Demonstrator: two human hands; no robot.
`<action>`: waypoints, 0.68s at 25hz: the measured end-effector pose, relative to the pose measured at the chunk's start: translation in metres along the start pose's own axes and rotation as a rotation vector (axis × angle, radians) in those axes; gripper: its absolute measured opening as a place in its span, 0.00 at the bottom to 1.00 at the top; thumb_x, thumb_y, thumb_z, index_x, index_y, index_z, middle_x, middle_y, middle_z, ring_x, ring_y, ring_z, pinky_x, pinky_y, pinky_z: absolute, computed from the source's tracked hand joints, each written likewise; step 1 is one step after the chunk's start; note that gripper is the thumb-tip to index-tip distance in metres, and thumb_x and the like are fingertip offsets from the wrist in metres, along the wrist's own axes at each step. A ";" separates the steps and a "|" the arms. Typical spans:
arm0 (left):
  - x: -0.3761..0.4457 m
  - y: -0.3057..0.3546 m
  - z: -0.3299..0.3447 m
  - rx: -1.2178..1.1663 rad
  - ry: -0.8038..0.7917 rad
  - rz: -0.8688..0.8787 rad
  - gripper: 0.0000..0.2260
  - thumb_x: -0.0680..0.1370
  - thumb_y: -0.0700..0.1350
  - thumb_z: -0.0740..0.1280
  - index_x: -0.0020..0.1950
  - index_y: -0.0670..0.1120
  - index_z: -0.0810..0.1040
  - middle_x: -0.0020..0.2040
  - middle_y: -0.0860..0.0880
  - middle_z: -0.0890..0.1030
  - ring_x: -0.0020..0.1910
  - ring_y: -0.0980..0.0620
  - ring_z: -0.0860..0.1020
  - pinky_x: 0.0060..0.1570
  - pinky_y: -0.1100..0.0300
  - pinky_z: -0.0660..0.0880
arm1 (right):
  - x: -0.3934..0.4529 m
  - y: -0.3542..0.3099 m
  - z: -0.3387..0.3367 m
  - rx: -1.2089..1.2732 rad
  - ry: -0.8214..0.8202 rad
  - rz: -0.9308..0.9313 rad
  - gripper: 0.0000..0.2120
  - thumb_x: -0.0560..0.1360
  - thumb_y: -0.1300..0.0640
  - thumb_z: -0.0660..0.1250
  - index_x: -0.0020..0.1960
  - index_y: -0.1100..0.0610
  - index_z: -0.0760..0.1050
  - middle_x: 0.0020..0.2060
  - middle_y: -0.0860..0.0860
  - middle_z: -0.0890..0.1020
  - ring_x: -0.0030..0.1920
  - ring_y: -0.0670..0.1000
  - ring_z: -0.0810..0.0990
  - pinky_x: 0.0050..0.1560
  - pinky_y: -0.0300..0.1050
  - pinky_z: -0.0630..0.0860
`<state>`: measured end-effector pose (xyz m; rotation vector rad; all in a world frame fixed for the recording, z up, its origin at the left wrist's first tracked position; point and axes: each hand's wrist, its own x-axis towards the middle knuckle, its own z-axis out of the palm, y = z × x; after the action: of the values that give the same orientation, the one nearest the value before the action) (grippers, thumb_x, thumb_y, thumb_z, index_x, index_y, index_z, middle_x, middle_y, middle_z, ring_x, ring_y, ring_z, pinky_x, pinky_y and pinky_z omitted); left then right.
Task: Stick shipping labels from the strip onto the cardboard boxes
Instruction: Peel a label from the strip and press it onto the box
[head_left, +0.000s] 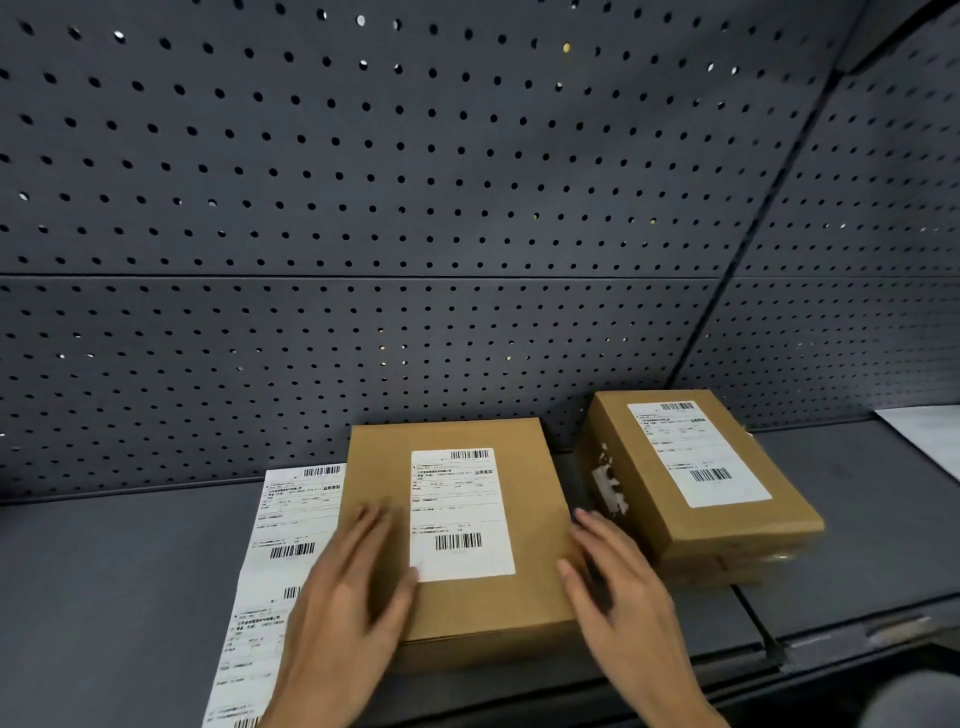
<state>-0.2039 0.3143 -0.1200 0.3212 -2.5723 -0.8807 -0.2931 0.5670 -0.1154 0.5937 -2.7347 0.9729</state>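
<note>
A flat cardboard box lies in front of me on the grey shelf, with a white shipping label stuck on its top. My left hand lies flat on the box's left part, its thumb at the label's lower left corner. My right hand rests open at the box's right edge, fingers spread. A second cardboard box with its own label sits to the right, on top of another box. The label strip lies to the left, partly under the box and my left hand.
A dark grey pegboard wall rises right behind the boxes and bends forward on the right. A white sheet lies at the far right of the shelf. The shelf's front edge runs close to me.
</note>
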 end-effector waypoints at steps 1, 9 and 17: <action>-0.003 0.001 -0.004 -0.199 0.081 -0.122 0.25 0.75 0.53 0.71 0.72 0.57 0.72 0.75 0.59 0.69 0.75 0.60 0.63 0.74 0.52 0.63 | -0.004 -0.001 -0.002 0.177 0.016 0.203 0.20 0.78 0.47 0.70 0.70 0.45 0.75 0.69 0.38 0.74 0.70 0.41 0.70 0.72 0.45 0.68; -0.018 0.006 -0.003 -1.020 0.089 -0.756 0.33 0.67 0.49 0.75 0.71 0.49 0.73 0.65 0.50 0.80 0.65 0.48 0.77 0.64 0.50 0.72 | -0.005 -0.028 0.017 1.036 0.059 0.781 0.21 0.74 0.51 0.75 0.66 0.48 0.74 0.54 0.42 0.80 0.54 0.42 0.77 0.60 0.46 0.70; -0.013 0.028 -0.016 -1.027 0.057 -0.700 0.33 0.68 0.41 0.78 0.72 0.46 0.72 0.59 0.49 0.83 0.57 0.50 0.81 0.61 0.53 0.74 | -0.003 -0.029 0.004 1.054 0.065 0.690 0.26 0.69 0.50 0.79 0.65 0.51 0.78 0.52 0.45 0.87 0.54 0.46 0.84 0.60 0.45 0.77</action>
<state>-0.1874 0.3324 -0.0951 0.8879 -1.5989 -2.2010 -0.2782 0.5450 -0.1029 -0.3412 -2.1659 2.5326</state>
